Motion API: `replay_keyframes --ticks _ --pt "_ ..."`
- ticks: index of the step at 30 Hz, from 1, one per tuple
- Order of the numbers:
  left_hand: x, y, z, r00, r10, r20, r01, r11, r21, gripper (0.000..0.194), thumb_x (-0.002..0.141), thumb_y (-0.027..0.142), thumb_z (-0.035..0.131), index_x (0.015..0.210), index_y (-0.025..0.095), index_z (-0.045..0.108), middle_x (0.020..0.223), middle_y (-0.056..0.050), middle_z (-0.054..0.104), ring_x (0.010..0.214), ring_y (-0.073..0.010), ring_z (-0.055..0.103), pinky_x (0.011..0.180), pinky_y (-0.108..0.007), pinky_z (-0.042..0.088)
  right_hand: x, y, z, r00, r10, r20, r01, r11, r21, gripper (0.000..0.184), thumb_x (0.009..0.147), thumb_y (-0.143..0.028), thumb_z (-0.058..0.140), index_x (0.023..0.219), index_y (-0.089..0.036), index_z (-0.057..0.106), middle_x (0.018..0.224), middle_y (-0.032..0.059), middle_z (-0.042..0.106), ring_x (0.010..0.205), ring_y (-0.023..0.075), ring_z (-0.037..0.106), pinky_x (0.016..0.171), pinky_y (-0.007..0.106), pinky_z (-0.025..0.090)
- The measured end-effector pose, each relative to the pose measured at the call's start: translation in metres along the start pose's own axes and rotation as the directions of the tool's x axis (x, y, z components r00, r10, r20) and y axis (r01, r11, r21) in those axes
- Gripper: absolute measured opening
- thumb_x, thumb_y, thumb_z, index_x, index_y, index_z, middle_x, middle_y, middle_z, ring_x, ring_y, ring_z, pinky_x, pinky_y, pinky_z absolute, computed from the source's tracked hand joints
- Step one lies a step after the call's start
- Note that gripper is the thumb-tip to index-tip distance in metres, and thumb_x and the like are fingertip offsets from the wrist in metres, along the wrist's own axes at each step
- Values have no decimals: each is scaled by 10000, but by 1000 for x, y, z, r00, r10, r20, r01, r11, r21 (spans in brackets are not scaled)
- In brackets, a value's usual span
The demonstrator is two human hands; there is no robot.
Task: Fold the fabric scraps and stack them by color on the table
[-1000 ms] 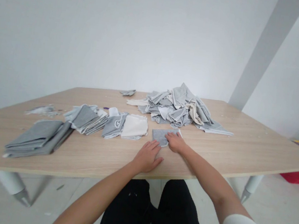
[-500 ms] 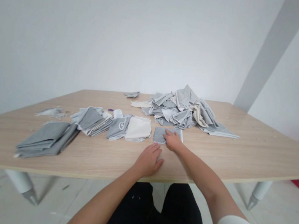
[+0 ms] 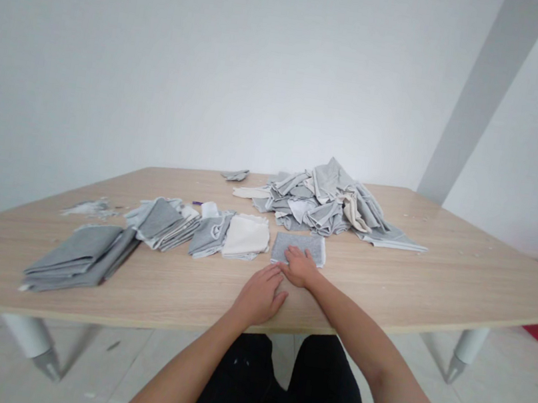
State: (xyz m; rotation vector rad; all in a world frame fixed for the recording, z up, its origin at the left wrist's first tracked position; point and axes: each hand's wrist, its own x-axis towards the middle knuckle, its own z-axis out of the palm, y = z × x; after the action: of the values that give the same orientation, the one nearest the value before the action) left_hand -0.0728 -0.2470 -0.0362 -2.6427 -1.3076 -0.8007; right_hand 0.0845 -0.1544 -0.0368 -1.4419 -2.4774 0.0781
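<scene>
A small grey piece of fabric (image 3: 310, 243) with a pale right edge lies flat on the table. My right hand (image 3: 299, 267) rests on its near edge, fingers spread and pointing away from me. Just left of it, my left hand (image 3: 261, 294) lies on the bare wood with its fingers stretched out; the fingertips are by the fabric's near left corner. The two hands meet or nearly meet there. Left of the grey piece sits a stack of cream fabric pieces (image 3: 247, 235), and beside that a grey stack with a white print (image 3: 211, 233).
A heap of crumpled grey and white fabric (image 3: 324, 200) covers the back middle of the table (image 3: 174, 295). Further left are fanned grey pieces (image 3: 165, 220), a thick folded grey stack (image 3: 77, 250) and white scraps (image 3: 91, 207). A small grey scrap (image 3: 236, 175) lies near the wall.
My right hand has slid toward me and slightly left, from the middle of the grey fabric to its near edge. My left hand has hardly moved.
</scene>
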Motion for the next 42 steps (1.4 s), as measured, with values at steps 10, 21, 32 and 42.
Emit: replay_keyframes --ticks 10,21,32,42 --pt "-2 0 -1 999 -19 38 17 998 55 368 854 307 530 1155 111 606 1275 -164 586 1279 -289 462 1087 -482 373 7 17 -6 992 42 -119 -36 998 51 515 967 -432 324 1347 -116 467 1464 158 409 1392 233 287 1144 434 102" --pt "-15 -9 -6 999 -14 47 11 997 76 374 868 321 529 1198 159 599 1318 -131 576 1269 -287 486 1024 -478 463 38 53 -22 914 307 -264 -282 951 129 324 922 -302 428 1083 -135 654 1127 139 664 1080 223 587 947 301 391" --pt "-16 -18 9 983 -166 76 168 986 -18 390 803 319 580 1176 225 645 1260 -115 624 1158 -307 583 979 -483 494 73 102 -73 640 730 -239 -684 684 255 503 937 -464 398 1174 -57 575 1124 258 610 1034 326 621 818 413 482" --pt "-14 -8 2 967 -218 135 219 976 5 406 799 293 563 1188 197 631 1264 -130 619 1160 -300 577 992 -475 475 99 105 -111 716 668 -200 -597 736 319 381 942 -340 427 889 -61 680 900 198 688 850 237 663 739 317 505"
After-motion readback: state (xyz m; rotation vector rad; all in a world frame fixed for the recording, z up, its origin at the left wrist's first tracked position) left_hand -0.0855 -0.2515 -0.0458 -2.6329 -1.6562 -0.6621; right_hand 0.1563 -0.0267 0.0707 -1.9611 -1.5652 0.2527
